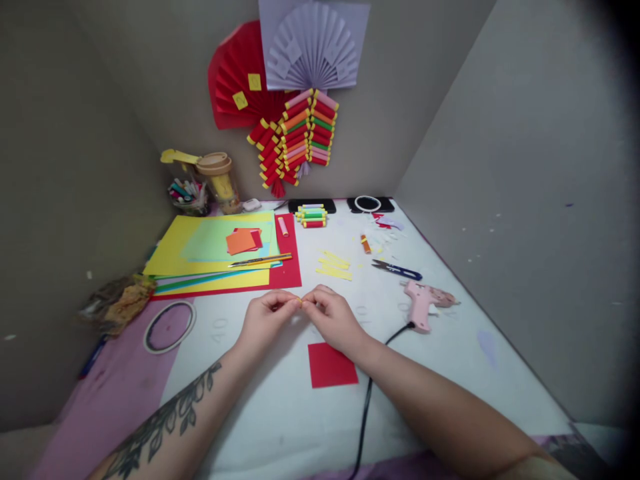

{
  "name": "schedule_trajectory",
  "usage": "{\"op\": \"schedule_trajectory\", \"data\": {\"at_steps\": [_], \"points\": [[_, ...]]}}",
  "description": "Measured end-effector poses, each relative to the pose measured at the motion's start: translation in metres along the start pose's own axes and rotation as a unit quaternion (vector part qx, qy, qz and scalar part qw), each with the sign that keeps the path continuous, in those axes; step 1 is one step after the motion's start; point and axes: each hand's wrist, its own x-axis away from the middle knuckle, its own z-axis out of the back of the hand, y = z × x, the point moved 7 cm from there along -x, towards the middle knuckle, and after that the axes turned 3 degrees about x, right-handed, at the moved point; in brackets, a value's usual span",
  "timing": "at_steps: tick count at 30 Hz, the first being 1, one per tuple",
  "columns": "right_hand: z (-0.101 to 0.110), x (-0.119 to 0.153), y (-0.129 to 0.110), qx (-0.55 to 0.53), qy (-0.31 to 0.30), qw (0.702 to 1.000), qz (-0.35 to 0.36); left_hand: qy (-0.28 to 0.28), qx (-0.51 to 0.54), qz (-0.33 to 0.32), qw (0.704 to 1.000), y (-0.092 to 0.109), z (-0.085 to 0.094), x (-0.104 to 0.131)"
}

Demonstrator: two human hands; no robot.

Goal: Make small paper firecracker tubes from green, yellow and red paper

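Over the middle of the table, my left hand (271,316) and my right hand (334,319) meet at their fingertips. Both pinch a small yellow-orange piece (301,302), mostly hidden by the thumbs and fingers; its exact kind I cannot make out. Below my right hand lies a red paper square (333,366). Thin yellow paper strips (334,265) are spread just beyond the hands. Further back, several small coloured paper rolls (313,216) with yellow ends are stacked, and a pink roll (283,227) lies on red paper.
A pink glue gun (421,307) lies at right, its black cord (369,400) running forward. Thread snips (397,269) rest behind it. At left are coloured sheets (173,243) with a yellow craft knife (260,261), and a tape roll (169,327). Paper firecracker decorations (309,130) hang on the wall.
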Motion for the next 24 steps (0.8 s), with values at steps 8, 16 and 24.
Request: {"op": "schedule_trajectory", "data": {"at_steps": [8, 16, 24], "points": [[0.001, 0.001, -0.001, 0.029, 0.021, 0.999, 0.016, 0.020, 0.077, 0.034, 0.996, -0.011, 0.001, -0.002], [0.002, -0.001, 0.004, 0.022, 0.033, 0.999, -0.009, 0.028, 0.091, 0.013, 0.995, -0.010, -0.002, 0.000], [-0.002, -0.002, 0.003, 0.118, -0.014, 0.991, 0.056, -0.071, -0.159, -0.071, 0.982, 0.005, -0.010, -0.002]]}}
